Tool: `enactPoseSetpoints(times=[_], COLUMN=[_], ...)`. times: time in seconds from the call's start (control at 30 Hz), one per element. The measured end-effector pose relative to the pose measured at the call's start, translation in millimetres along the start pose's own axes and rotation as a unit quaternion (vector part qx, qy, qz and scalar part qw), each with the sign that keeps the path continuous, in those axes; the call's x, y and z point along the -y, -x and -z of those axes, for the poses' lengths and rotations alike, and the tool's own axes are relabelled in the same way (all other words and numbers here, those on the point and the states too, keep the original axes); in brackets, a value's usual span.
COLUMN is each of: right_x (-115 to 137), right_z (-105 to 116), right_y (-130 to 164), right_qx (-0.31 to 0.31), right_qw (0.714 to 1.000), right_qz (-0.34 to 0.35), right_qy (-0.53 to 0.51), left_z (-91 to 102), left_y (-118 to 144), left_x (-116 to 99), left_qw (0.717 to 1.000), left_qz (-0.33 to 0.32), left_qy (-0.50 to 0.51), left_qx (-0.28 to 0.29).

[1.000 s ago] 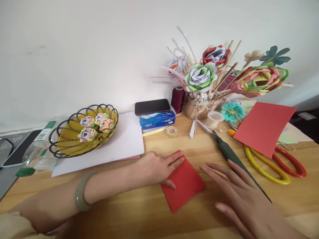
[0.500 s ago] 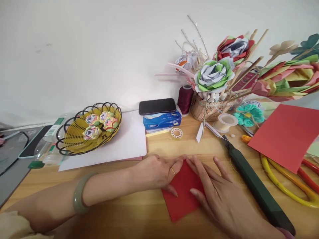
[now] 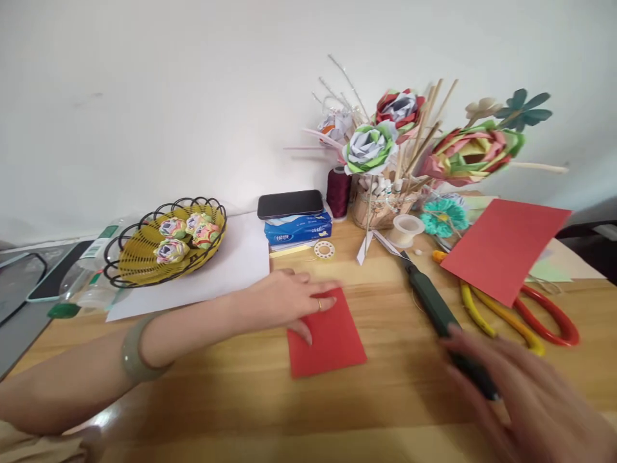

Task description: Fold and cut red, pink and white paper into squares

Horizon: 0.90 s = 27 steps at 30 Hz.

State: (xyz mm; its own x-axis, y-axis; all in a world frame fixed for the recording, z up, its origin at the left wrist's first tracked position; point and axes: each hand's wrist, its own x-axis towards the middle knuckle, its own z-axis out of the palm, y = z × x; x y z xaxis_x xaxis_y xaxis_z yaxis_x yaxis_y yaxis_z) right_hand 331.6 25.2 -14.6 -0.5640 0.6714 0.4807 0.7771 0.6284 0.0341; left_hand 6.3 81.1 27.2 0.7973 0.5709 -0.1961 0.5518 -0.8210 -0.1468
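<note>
Since half a second ago, the right hand (image 3: 525,399) has left the red paper square (image 3: 326,335) and moved to the lower right, over the handle end of the dark green craft knife (image 3: 436,308); it is blurred, fingers spread, and whether it grips the handle cannot be told. The left hand (image 3: 284,301) stays flat and open on the upper left part of the square, fingers extended, holding nothing.

The square lies flat on the wooden table (image 3: 385,399), near the middle. Its lower and right edges are free, with bare table below and to the right as far as the knife.

Behind the square lie a small tape ring (image 3: 324,249), a blue tissue pack (image 3: 297,228) with a black phone (image 3: 290,204) on top, and a dark red thread spool (image 3: 338,191). To the right, a larger red sheet (image 3: 504,247) partly covers the yellow-handled scissors (image 3: 482,312) and the red-handled scissors (image 3: 549,315). A clear tape roll (image 3: 405,229) sits beside the knife blade.

A woven pot (image 3: 380,211) holds paper flowers (image 3: 369,146) on sticks. At the left, a wire basket (image 3: 164,247) on a white sheet (image 3: 226,270) holds four small paper flowers (image 3: 186,235)
</note>
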Motion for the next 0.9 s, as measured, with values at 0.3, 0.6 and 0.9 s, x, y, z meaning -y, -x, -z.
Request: enactPoseSetpoints(times=[0.3, 0.6, 0.9], right_x=[-30, -27, -15], right_z=[-18, -7, -12], right_y=[-51, -37, -21], right_qx=[0.112, 0.071, 0.070], right_qw=[0.978, 0.985, 0.978], right_qz=[-0.071, -0.007, 0.010], right_qy=[0.163, 0.158, 0.198], left_z=[4.2, 7.4, 13.6], left_y=[9, 6, 4], left_x=[-45, -33, -25], left_qw=[0.973, 0.961, 0.949], left_qz=[0.045, 0.058, 0.051], left_qy=[0.224, 0.272, 0.312], left_qx=[-0.017, 0.002, 0.011])
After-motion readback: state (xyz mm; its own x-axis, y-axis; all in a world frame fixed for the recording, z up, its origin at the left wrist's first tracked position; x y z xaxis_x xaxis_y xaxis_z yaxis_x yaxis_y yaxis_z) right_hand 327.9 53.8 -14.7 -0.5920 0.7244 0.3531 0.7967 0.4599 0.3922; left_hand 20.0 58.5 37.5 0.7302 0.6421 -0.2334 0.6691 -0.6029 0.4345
